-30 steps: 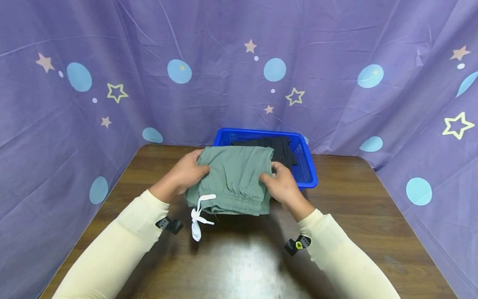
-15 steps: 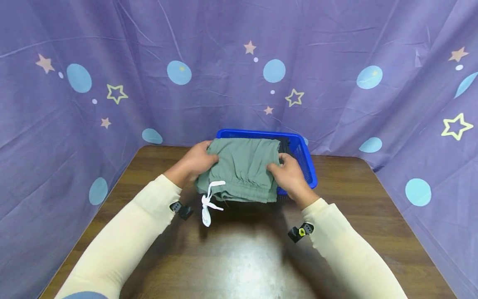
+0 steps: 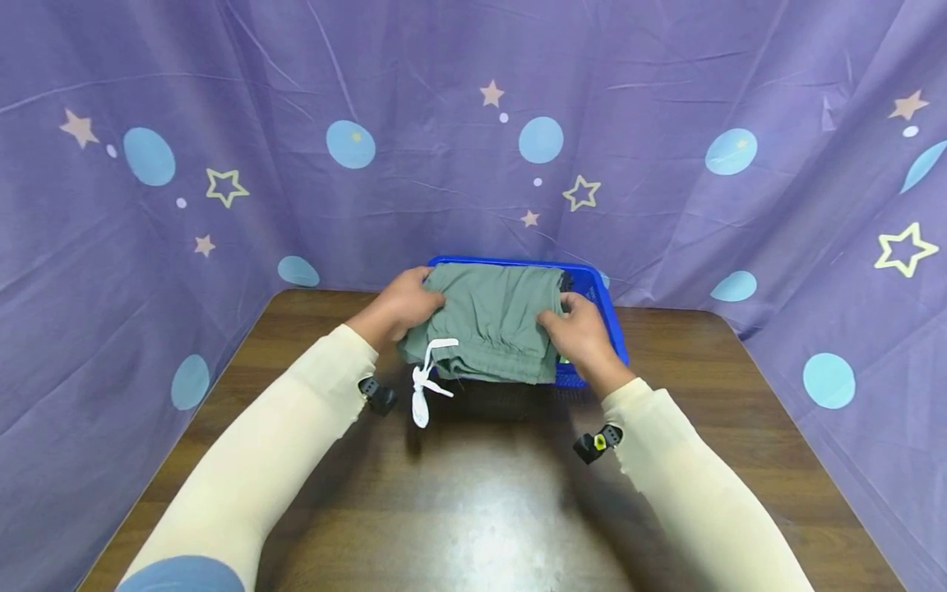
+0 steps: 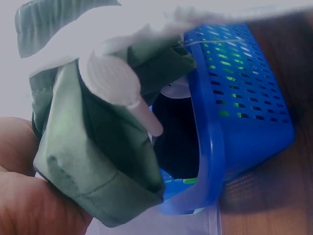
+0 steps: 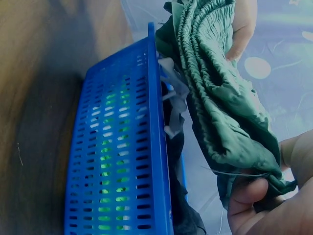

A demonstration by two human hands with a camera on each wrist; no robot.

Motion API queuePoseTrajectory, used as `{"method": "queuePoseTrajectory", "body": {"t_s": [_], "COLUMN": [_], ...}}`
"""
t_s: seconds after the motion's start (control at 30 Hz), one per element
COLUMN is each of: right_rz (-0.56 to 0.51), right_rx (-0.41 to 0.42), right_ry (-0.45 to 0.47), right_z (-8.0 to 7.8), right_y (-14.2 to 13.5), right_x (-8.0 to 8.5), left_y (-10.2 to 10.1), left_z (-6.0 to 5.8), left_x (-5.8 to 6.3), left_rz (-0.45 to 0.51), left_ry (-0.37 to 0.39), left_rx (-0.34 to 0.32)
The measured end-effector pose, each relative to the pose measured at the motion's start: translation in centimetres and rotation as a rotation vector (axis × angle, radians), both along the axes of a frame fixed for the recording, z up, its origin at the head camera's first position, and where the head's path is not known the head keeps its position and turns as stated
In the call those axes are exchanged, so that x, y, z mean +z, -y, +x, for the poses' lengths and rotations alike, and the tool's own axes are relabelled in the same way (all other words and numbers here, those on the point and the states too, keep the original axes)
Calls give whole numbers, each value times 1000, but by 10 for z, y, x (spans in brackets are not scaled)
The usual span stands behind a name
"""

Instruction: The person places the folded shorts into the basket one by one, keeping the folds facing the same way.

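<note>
Folded green shorts (image 3: 496, 308) with an elastic waistband and a white drawstring (image 3: 422, 385) hang level over a blue plastic basket (image 3: 608, 316). My left hand (image 3: 407, 302) grips their left edge, thumb on top. On the opposite edge, my right hand (image 3: 582, 330) pinches the cloth between thumb and fingers. The right wrist view shows the waistband (image 5: 205, 98) above the basket's rim, with dark clothing (image 5: 183, 205) inside. In the left wrist view the shorts (image 4: 98, 147) and the blurred drawstring (image 4: 110, 78) cover much of the basket's opening.
The basket stands at the back of a brown wooden table (image 3: 459, 493). Bright green and white things show through its slotted wall (image 5: 112, 147). Behind and on both sides hangs a purple curtain (image 3: 444, 214) with stars and blue ovals.
Both hands have carried the green shorts away from me and slightly right, so they now overlap most of the basket. The dark clothing inside is mostly covered in the head view.
</note>
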State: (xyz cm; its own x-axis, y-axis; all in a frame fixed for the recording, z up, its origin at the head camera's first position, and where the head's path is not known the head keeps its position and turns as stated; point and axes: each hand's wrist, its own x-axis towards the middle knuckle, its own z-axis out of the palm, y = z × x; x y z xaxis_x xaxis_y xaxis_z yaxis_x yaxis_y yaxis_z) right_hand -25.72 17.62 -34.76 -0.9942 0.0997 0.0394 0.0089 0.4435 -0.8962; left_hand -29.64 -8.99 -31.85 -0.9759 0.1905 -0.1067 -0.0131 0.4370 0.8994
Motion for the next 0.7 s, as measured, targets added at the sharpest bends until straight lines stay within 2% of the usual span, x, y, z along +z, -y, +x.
{"method": "queuePoseTrajectory", "body": {"t_s": [0.2,0.53,0.7], "right_rz": [-15,24,45], "right_rx": [-4,-76,-84], "right_ry": [9,-4,-4], "right_z": [-9,-22,-28], "right_y": [-3,-10,-12], "right_x": [3,1,2], "left_y": [-4,-16,-23], "left_z": [-12,-28,-38], "left_x": [-3,-6,-8], "left_rz": [-11,-38,-63], "left_ry": [-6,-38,-38], "left_rx": [24,67,99]}}
